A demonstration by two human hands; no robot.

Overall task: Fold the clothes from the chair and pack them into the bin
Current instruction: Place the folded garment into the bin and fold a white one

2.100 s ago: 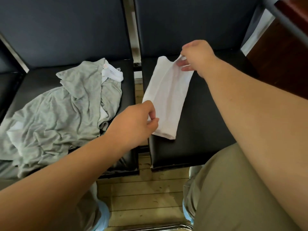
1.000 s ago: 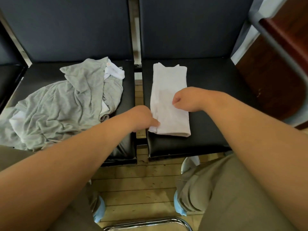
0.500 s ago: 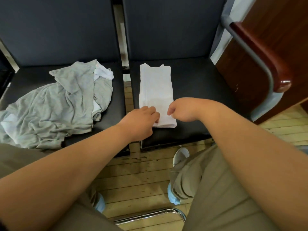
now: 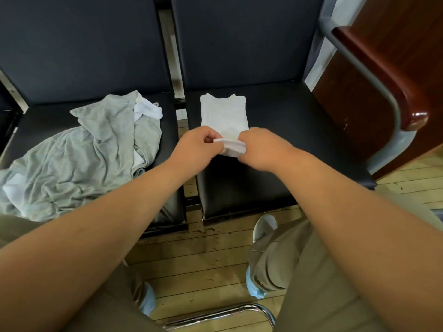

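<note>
White top (image 4: 224, 116): nr end up now

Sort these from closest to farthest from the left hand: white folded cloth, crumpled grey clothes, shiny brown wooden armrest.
1. White folded cloth, pinched in the left hand.
2. Crumpled grey clothes, on the left seat.
3. Shiny brown wooden armrest, far right.

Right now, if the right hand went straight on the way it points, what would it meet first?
Likely the flat part of the white shirt; the left hand sits close beside that line.
</note>
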